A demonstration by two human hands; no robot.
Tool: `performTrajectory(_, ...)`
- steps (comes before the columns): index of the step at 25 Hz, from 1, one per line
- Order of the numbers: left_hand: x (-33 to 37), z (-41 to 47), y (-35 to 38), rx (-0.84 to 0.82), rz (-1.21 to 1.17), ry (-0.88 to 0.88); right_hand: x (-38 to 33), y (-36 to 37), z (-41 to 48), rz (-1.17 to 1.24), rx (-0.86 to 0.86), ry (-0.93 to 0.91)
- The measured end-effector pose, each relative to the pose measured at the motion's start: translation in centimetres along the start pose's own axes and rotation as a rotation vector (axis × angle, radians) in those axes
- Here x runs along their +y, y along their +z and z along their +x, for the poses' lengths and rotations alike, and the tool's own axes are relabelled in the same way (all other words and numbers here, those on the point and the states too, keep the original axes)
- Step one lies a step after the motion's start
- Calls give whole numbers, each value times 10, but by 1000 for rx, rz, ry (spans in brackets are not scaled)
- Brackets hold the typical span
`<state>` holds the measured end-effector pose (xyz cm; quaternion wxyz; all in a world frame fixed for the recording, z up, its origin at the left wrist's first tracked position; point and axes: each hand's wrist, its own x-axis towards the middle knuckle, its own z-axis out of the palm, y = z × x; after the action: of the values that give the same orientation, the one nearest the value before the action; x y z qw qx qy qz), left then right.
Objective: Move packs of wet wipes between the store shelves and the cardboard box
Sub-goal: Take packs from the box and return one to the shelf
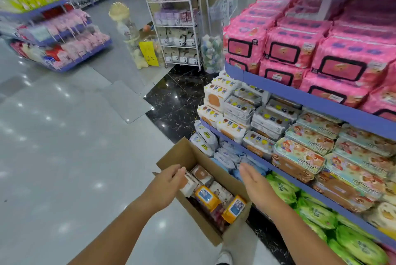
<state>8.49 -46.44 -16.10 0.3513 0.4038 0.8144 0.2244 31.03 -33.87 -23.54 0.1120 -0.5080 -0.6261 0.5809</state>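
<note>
At 6 o'clock, both bare forearms reach down over the cardboard box [179, 154], which stands open on the shiny floor [64, 157]. The left hand [169, 181] hangs over the box's left edge with its fingers loosely curled and no pack in its grip. Whether its fingertips touch the white pack [188, 184] below cannot be told. The right hand [255, 183] is flat, fingers straight and together, over the box's right edge, and holds nothing.

Inside the box lie wet-wipe packs: white ones with brown lids [201, 173] and orange packs with blue labels [206, 195].

From 3 to 5 o'clock run blue store shelves [321, 102]. Green packs [317, 213] and blue packs [227, 155] sit lowest, bear-printed packs [300, 157] on the middle level, and pink packs [293, 48] are stacked at 2 o'clock.

Farther off, at 12 o'clock, stands a white wire rack [177, 18] with a yellow price sign [149, 53] beside it. At 10 o'clock is another stocked shelf unit [55, 29].
</note>
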Motion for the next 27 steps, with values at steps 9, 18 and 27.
performTrajectory(9,-72,166,-28,-177,-6,-193,29,105,127,7,-50,267)
performTrajectory(18,-220,359,49,-379,97,-258,119,230,281,48,-48,445)
performTrajectory(27,-366,509,137,-483,281,-311,237,356,415,167,2,574)
